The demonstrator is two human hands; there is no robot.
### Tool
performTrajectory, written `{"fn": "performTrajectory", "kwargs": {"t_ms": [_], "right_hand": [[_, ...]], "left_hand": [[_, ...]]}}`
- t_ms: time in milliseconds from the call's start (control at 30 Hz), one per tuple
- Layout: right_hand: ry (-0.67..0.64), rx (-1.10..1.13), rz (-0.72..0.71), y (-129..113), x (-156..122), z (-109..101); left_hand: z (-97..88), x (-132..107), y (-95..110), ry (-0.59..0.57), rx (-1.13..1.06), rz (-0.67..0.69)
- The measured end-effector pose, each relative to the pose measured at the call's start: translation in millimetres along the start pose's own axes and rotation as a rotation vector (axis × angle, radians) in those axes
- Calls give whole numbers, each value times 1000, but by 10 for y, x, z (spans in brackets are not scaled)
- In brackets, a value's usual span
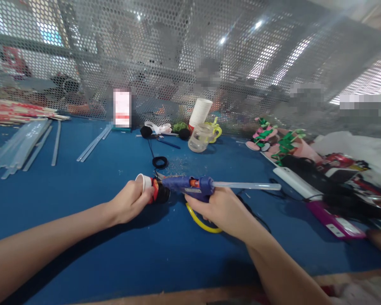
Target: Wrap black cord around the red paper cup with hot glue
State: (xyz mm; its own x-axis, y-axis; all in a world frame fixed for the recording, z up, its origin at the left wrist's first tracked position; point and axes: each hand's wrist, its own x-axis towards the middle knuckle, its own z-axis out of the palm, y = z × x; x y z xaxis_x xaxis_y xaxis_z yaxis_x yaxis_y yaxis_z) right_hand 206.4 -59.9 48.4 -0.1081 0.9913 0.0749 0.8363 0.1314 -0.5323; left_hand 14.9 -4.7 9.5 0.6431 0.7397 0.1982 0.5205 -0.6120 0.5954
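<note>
My left hand [130,201] is closed around a paper cup [144,181], white at its open end, tipped on its side. Red paper and black cord wrap the end toward the middle of the table. In my right hand [220,209] is a blue glue gun [184,185], its nozzle pointing left at the wrapped end of the cup. Whether the tip touches it I cannot tell. A clear glue stick [247,185] juts out of the gun's back. Black cord runs from the cup to a small coil [159,162] behind it. Below the gun curves a yellow band [203,222].
Loose glue sticks [22,144] lie at the left. A clear mug [199,139] and stacked paper cups [201,112] stand at the back, before a perforated metal screen [165,51]. On the right are paper flowers [282,146] and a white and purple power strip [332,220].
</note>
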Motion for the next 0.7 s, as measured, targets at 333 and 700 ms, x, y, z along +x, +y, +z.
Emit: {"fn": "performTrajectory", "kwargs": {"t_ms": [333,700], "right_hand": [[15,33,114,-18,44,44],[63,614,103,230,190,-48]], "left_hand": [[-4,-5,22,-3,44,20],[8,-6,-5,0,80,61]]}}
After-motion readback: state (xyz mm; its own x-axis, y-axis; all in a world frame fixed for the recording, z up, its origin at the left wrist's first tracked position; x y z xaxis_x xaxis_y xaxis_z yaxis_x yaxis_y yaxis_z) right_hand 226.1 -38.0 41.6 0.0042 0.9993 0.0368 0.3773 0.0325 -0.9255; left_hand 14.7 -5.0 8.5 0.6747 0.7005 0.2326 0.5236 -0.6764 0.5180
